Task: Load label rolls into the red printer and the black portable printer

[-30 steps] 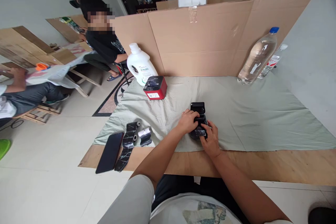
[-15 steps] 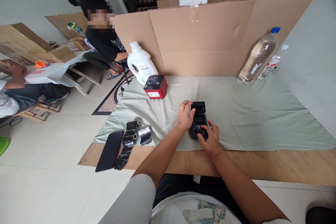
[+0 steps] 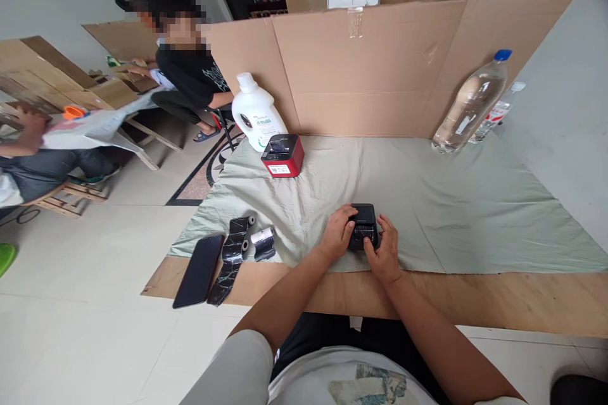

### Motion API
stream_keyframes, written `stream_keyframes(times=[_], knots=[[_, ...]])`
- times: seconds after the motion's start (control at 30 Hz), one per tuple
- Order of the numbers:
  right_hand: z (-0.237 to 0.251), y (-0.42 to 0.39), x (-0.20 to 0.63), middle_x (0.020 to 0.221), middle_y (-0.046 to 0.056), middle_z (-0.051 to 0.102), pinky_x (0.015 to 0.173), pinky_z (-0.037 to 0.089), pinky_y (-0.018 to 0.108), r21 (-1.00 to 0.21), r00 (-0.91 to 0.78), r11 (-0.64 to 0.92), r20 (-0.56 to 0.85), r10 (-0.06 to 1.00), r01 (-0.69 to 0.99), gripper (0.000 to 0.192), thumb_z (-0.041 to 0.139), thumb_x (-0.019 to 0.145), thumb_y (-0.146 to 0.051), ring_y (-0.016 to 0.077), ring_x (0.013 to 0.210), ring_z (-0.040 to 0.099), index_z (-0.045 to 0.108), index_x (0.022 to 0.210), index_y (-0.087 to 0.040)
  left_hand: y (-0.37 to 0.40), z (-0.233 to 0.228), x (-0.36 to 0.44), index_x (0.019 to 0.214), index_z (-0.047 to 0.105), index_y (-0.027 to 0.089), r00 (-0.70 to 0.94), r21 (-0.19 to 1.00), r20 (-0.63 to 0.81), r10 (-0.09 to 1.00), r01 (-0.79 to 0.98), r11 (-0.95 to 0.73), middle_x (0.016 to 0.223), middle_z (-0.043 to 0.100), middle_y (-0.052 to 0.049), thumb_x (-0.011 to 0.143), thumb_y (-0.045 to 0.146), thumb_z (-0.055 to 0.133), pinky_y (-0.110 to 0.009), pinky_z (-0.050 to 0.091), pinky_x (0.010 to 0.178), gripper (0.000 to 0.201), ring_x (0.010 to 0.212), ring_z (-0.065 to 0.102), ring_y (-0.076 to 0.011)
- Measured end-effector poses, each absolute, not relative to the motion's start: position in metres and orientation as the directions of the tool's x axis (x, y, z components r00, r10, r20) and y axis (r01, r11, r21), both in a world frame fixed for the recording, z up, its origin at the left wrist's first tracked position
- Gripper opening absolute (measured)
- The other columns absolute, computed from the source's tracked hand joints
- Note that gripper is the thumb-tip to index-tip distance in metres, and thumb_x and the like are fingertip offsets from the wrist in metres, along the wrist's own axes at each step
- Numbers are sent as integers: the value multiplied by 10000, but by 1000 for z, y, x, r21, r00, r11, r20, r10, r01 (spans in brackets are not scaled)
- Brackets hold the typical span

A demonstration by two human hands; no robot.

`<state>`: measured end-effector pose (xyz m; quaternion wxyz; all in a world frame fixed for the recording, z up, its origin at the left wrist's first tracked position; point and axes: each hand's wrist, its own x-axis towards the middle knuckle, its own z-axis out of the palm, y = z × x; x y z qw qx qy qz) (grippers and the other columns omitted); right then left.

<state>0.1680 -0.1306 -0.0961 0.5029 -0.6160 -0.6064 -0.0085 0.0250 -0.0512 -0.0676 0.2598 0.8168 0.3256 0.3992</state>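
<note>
A small black portable printer sits on the cloth in front of me, its lid now down. My left hand grips its left side, with fingertips over the top of the lid. On the other side, my right hand holds the printer's right edge, thumb pressed on the front part where dark shiny material shows. Both palms hide parts of the casing. To the left lie a black printed strip with small rolls at its end, and a white roll with a dark tail.
A dark phone lies at the table's left edge. Further back stand a red-and-black box-shaped device, a white detergent jug and two water bottles. A cardboard screen closes off the back. Other people sit at the left.
The printer's raised lid has swung down shut. My left hand has moved slightly down with it, and my right thumb stays on the front.
</note>
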Motion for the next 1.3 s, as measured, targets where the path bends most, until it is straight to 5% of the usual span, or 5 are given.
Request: stream_keyframes(times=[0.53,0.7,0.93,1.13,1.3], knots=[[-84,-134,164,1291,152,575,963,380,484,-363,131,89,539,832,928,536,537,861,-497,302,1158,489,524,1275,-159,-60,-79,31,1075,650,164,419,610,567,709,366,-703,1229,602,-144,986,373,299,-477,370,1063,419,1318,448,-260],[-72,-129,153,1347,219,484,954,396,504,-387,175,15,450,876,922,669,571,814,-549,342,1186,449,485,1298,-96,-57,-85,24,1151,616,186,369,753,537,758,195,-629,1274,569,-130,992,471,225,-479,333,1095,510,1297,457,-250],[-68,-121,140,1528,203,248,858,444,527,-375,174,-46,316,933,926,834,692,698,-463,377,1087,504,375,1420,-193,-57,-101,19,1152,554,191,33,957,287,957,38,-288,1194,574,-125,945,615,253,-419,396,1025,560,1172,512,-237],[-73,-81,214,1503,176,304,932,424,507,-368,202,-49,393,897,929,753,609,722,-413,368,1178,464,391,1405,-181,-56,-96,23,1001,583,221,165,924,300,939,194,-329,1048,610,-92,950,560,320,-398,405,988,431,1061,553,-220],[-69,-12,336,1507,216,262,986,373,500,-321,505,-413,299,810,852,795,607,717,-452,386,1201,449,381,1405,-122,-54,-92,27,887,604,229,298,854,227,927,396,-336,980,660,-67,965,472,299,-428,362,982,399,1004,582,-220]])
